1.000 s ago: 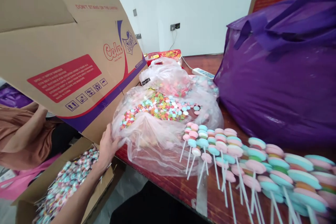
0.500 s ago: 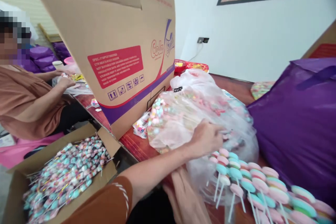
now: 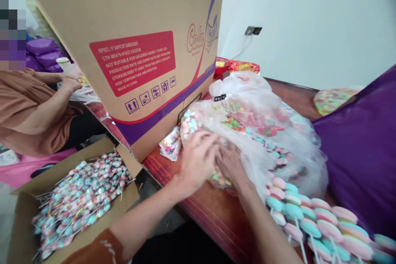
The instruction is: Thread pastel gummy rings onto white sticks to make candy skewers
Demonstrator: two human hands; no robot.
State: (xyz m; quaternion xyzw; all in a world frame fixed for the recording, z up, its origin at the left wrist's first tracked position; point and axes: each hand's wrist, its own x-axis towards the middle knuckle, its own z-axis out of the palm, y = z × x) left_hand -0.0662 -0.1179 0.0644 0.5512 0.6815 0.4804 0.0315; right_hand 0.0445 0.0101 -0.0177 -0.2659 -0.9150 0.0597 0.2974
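My left hand and my right hand meet at the near edge of a large clear plastic bag on the table. Both sets of fingers are bent into the film, a little blurred, and close to touching. Colourful candies show through the bag, pink, blue, green and orange. To the right of my right forearm lies a heap of pink and blue marshmallow lollipops on white sticks. Small printed cards lie left of my left hand.
A tall cardboard carton stands behind the left side of the red table. Lower left, an open box holds many wrapped lollipops. A purple bag bulges at right. Another person sits at far left.
My left hand has drawn back leftward from the middle of the bag to its near edge. My right hand has risen from below the table edge to meet it. The view has shifted.
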